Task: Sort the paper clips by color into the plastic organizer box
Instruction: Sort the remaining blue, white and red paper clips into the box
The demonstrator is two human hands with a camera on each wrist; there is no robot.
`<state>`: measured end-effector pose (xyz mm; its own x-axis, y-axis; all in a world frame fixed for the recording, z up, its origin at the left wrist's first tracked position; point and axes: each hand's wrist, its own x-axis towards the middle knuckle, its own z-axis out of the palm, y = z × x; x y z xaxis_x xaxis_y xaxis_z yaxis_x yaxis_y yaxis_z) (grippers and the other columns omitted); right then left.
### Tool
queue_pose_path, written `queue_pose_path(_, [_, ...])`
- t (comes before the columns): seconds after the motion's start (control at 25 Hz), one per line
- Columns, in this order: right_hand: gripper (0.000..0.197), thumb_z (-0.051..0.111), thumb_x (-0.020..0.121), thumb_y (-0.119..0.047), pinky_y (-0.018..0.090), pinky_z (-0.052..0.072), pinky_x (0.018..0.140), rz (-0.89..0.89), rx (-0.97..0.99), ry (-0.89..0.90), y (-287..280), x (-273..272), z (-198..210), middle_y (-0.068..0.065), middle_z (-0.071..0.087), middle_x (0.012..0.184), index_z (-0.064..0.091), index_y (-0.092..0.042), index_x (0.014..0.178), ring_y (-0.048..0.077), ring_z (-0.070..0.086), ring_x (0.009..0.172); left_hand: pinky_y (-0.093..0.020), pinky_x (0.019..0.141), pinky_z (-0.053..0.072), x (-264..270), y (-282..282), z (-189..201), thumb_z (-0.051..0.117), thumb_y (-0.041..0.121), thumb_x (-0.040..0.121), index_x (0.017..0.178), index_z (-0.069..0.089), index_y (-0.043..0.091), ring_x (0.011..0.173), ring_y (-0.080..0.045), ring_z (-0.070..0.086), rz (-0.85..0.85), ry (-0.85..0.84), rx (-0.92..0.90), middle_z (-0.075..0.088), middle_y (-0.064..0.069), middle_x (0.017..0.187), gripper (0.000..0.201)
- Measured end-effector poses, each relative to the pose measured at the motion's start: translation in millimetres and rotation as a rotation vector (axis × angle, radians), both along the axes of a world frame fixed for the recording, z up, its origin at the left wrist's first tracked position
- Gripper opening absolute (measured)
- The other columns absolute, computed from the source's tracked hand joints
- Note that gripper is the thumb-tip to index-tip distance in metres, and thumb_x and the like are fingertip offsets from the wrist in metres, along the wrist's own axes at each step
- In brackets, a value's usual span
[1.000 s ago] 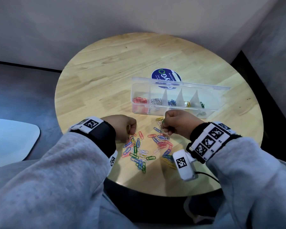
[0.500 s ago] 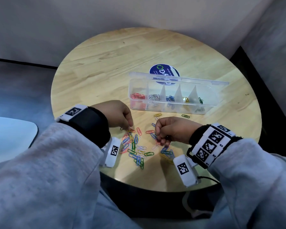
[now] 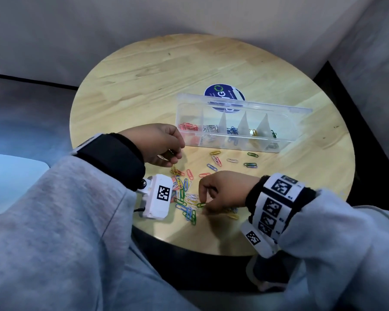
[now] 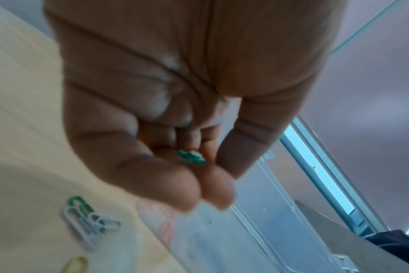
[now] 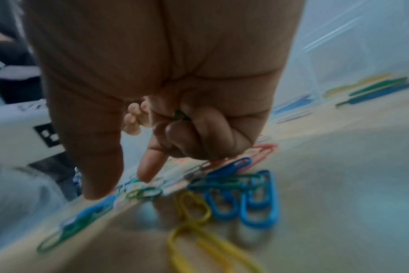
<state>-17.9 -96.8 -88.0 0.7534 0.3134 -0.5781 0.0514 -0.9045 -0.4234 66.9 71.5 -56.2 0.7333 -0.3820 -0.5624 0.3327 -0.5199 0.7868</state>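
Only the wrist views show green clips [image 4: 191, 157] tucked inside both hands' curled fingers [image 5: 213, 133].

Round wooden table [image 3: 144, 70] — grey walls [image 3: 99, 25], dim corner.

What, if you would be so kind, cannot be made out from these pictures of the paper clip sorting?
- How many green clips the left hand holds: left wrist view, curled fingers cover them.
- What the right hand keeps in its palm: right wrist view shows only a green sliver.
- Clip counts per compartment in the organizer box: head view, too small.
- Clips under the right hand: head view, hidden.
- Sticker wording: box lid covers it.
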Motion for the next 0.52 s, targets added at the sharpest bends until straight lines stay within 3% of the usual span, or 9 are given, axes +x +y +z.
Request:
queue_pose_path(0.12, [0.018,0.068,0.074,-0.024,0.027,0.034,0.056,0.083,-0.068,-0.054,11,-1,-3,-0.009,0.042,0.067,0.055,-0.022,0.086,0.014,0.044,0.066,-0.02,0.052,0.036,5,3,-1,0.051,0.012,0.09,0.079,0.053,0.014,0.054,-0.015,0.043,-0.015,-0.099,0.181,0.049,-0.002,0.065,0.011])
queue_pose_path(0.28, [0.007,0.062,0.076,-0.014,0.022,0.035,0.052,0.089,-0.077,-0.057,10,4,-5,-0.009,0.046,0.064,0.058,-0.02,0.078,0.008,0.044,0.06,-0.023,0.071,0.032,14,18,-7,0.054,0.018,0.086,0.091,0.059,0.02,0.082,-0.019,0.048,-0.087,-0.388,0.586,0.051,0.005,0.076,0.007])
queue_pose_path(0.4, [0.006,0.061,0.074,-0.013,0.021,0.039,0.052,0.003,-0.044,-0.022,1,5,-1,-0.007,0.052,0.06,0.062,-0.018,0.074,0.006,0.045,0.054,-0.025,0.064,0.033,17,17,-17,0.058,0.013,0.082,0.087,0.06,0.023,0.084,-0.019,0.049,-0.054,-0.403,0.591,0.051,0.006,0.076,0.012])
queue_pose_path(0.52, [0.009,0.066,0.075,-0.013,0.022,0.041,0.057,-0.148,0.061,0.016,-15,13,4,-0.007,0.055,0.059,0.061,-0.019,0.07,0.008,0.048,0.056,-0.023,0.056,0.032,19,10,-26,0.064,0.01,0.078,0.082,0.059,0.024,0.082,-0.018,0.05,-0.142,-0.371,0.609,0.051,0.006,0.073,0.016])
